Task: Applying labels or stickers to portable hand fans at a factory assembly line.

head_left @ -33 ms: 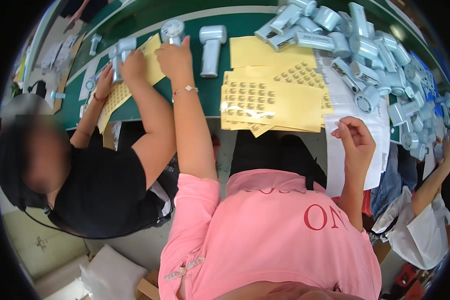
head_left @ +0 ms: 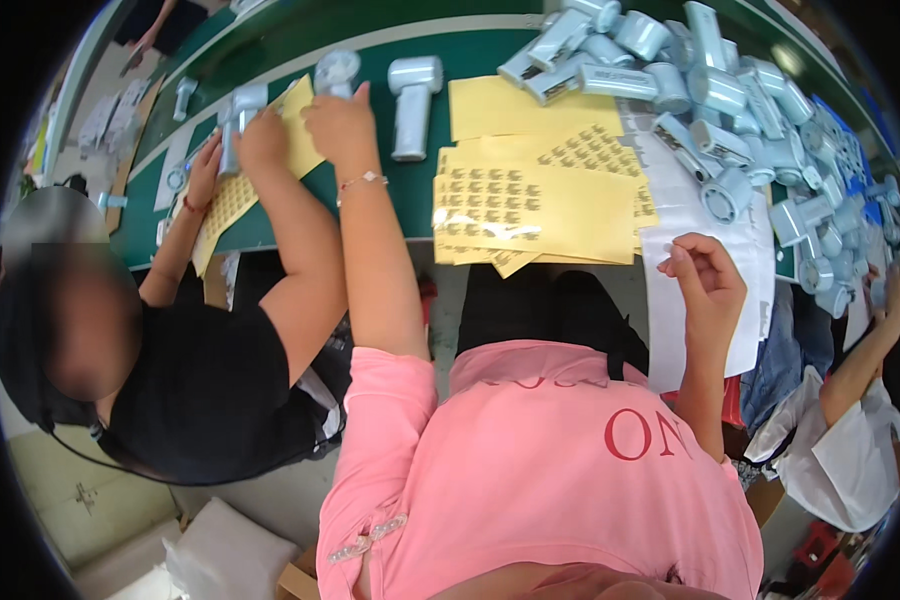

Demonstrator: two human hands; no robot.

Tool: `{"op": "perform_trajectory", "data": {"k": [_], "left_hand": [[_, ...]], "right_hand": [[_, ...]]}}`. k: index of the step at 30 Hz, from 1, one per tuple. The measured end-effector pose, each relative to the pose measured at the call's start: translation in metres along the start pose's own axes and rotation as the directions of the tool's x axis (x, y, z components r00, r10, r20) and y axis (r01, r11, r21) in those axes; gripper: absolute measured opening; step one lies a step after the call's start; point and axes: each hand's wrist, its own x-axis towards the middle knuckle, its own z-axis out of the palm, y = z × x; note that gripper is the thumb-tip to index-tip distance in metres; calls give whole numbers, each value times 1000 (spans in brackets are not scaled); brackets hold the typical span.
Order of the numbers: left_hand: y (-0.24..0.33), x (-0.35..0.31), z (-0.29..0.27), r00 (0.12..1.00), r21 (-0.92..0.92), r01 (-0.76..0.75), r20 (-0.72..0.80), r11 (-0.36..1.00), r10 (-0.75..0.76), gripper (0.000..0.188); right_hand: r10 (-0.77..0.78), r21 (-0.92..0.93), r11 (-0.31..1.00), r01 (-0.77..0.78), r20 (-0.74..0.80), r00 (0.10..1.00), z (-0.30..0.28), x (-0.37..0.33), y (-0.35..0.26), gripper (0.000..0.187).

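Head view, pale-blue handheld fan [head_left: 337, 68], round-headed

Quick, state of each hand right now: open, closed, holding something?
Left hand: at a light blue fan; its grip is hidden, so open or closed cannot be told.
Right hand: partly curled; whether it pinches anything small cannot be told.

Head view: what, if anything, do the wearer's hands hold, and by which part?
Left hand: apparently a fan, by its handle, largely hidden. Right hand: cannot be told.
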Motion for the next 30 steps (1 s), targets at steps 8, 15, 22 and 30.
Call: {"op": "perform_trajectory", "data": {"k": [8, 15, 22, 30], "left_hand": [[8, 4, -2, 987, 166, 22, 156, 986, -48, 69], [180, -34, -22, 854, -661, -435, -87, 611, 513, 55], [220, -34, 1, 754, -563, -432, 202, 704, 625, 60], [129, -43, -68, 774, -868, 438, 496, 233, 394, 52]], "right_hand": [[13, -31, 999, -15, -62, 998, -27, 1, -4, 8], [-59, 34, 998, 57, 65, 996, -10, 11, -9, 8], [-46, 1, 999, 46, 89, 995, -14, 5, -21, 7], [26, 25, 999, -35, 300, 954, 22, 32, -19, 8]]}}
